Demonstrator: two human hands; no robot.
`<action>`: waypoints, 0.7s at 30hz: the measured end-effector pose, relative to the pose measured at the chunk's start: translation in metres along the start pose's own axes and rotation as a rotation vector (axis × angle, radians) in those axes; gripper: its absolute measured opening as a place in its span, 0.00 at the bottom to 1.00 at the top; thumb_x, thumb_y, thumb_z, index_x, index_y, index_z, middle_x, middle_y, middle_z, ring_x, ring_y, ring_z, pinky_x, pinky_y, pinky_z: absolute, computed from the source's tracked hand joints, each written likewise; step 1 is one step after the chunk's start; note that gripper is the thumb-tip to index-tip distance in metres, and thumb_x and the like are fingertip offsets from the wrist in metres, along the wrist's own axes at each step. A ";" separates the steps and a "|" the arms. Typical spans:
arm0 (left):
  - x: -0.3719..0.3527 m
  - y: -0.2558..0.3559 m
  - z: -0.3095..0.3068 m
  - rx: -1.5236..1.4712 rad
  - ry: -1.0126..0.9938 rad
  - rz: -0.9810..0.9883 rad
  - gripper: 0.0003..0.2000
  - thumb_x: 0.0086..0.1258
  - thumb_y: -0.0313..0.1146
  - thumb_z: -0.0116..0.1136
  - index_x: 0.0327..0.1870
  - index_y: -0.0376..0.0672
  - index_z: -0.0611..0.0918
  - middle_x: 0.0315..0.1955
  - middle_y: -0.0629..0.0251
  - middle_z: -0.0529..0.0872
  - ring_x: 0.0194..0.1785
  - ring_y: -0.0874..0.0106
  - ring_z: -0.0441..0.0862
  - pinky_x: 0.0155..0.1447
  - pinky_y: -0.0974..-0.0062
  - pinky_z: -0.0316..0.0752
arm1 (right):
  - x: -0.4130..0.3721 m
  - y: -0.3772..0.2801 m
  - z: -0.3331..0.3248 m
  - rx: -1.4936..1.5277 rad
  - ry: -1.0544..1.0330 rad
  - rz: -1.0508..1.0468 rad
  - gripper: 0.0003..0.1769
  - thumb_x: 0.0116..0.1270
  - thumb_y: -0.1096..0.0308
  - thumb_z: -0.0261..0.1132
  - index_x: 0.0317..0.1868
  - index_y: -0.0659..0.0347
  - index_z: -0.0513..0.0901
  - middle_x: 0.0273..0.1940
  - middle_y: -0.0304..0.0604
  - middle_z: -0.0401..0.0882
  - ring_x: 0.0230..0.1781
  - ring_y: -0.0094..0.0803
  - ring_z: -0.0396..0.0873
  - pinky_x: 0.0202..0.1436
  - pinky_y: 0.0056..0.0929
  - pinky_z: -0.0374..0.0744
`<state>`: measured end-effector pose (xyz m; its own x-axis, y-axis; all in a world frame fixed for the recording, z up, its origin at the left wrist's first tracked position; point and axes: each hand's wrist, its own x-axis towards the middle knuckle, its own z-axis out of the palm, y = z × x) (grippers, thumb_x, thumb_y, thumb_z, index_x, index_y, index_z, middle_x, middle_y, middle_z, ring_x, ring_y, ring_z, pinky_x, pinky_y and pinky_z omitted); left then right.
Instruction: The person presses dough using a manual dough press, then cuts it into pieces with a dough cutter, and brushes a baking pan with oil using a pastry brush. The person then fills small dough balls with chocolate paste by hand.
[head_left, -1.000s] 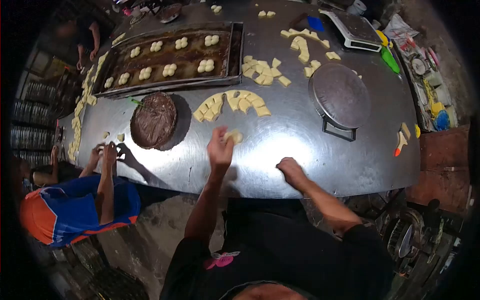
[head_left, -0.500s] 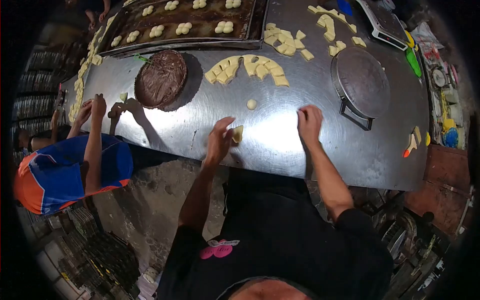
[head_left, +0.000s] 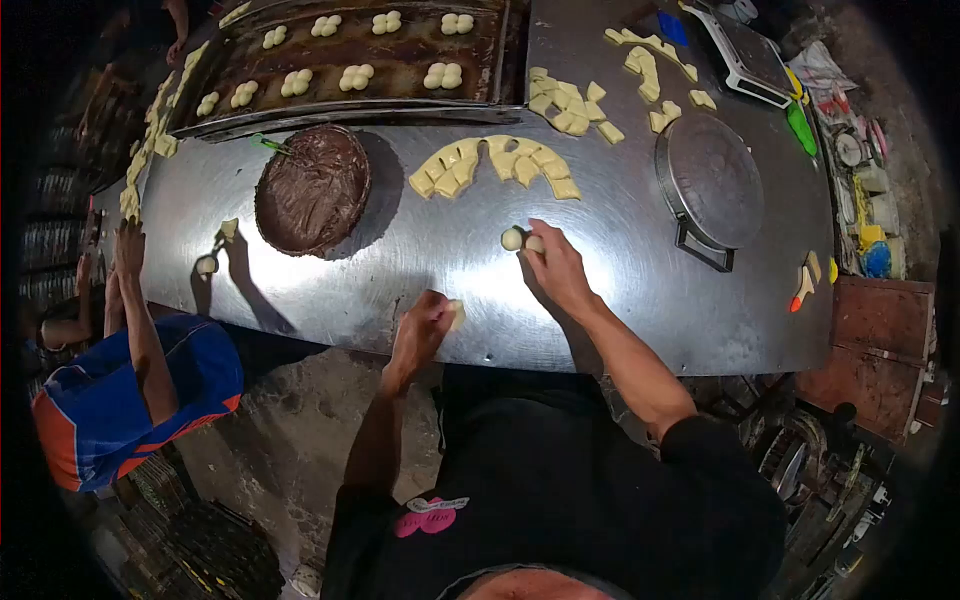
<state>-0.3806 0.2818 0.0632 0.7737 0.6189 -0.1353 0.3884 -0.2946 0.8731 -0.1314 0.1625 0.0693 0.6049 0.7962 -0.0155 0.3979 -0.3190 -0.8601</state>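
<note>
My left hand [head_left: 418,335] is closed near the table's front edge, with a flat piece of dough [head_left: 457,315] held at its fingertips. My right hand [head_left: 562,268] reaches inward over the steel table, its fingers on a small round dough ball [head_left: 535,243]. Just left of that ball sits another dough ball [head_left: 512,239], very near or touching it. Beyond both hands lies a curved strip of cut dough [head_left: 465,165], scored into small pieces. A round pan of brown paste [head_left: 312,190] stands to the left, a green-handled tool stuck in it.
A dark baking tray [head_left: 340,112] with clustered dough balls lies at the back. More dough pieces [head_left: 570,105], a round lidded pan [head_left: 710,180] and a scale [head_left: 740,55] are behind and right. A co-worker in a blue and orange shirt [head_left: 150,385] works at the left.
My right hand has moved left and now has a dough ball beside the first one. My left hand has drawn the dough piece nearer the front edge. The co-worker's hands have shifted left.
</note>
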 end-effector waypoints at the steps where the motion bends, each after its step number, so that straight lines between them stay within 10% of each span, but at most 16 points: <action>1: 0.000 0.003 -0.004 0.001 0.004 -0.004 0.11 0.70 0.36 0.58 0.44 0.36 0.79 0.36 0.54 0.85 0.39 0.58 0.85 0.42 0.68 0.79 | 0.008 0.005 0.010 -0.117 -0.030 -0.107 0.24 0.63 0.72 0.67 0.59 0.65 0.72 0.51 0.55 0.78 0.52 0.51 0.77 0.55 0.42 0.76; 7: -0.014 0.008 -0.011 -0.883 0.277 -0.411 0.13 0.71 0.33 0.57 0.51 0.36 0.79 0.38 0.64 0.84 0.39 0.76 0.82 0.41 0.77 0.78 | 0.021 0.007 0.025 -0.435 0.030 -0.377 0.20 0.58 0.66 0.70 0.50 0.60 0.79 0.48 0.52 0.79 0.52 0.45 0.76 0.67 0.52 0.61; 16: -0.044 0.010 0.000 -0.826 0.260 -0.381 0.13 0.68 0.31 0.61 0.51 0.38 0.81 0.38 0.67 0.84 0.39 0.78 0.81 0.38 0.79 0.77 | 0.043 -0.004 0.030 -0.764 -0.178 -0.459 0.22 0.56 0.62 0.69 0.52 0.59 0.81 0.43 0.51 0.78 0.47 0.47 0.76 0.67 0.52 0.62; 21: -0.062 0.022 0.002 -0.753 0.311 -0.426 0.11 0.69 0.31 0.60 0.50 0.41 0.82 0.38 0.68 0.84 0.37 0.79 0.80 0.39 0.77 0.78 | 0.015 0.002 0.001 -0.446 -0.224 -0.206 0.29 0.60 0.67 0.67 0.62 0.60 0.73 0.44 0.54 0.77 0.48 0.50 0.75 0.58 0.47 0.71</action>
<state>-0.4197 0.2357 0.0897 0.4280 0.7667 -0.4785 0.0967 0.4876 0.8677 -0.1220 0.1744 0.0665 0.3407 0.9400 -0.0192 0.7769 -0.2930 -0.5573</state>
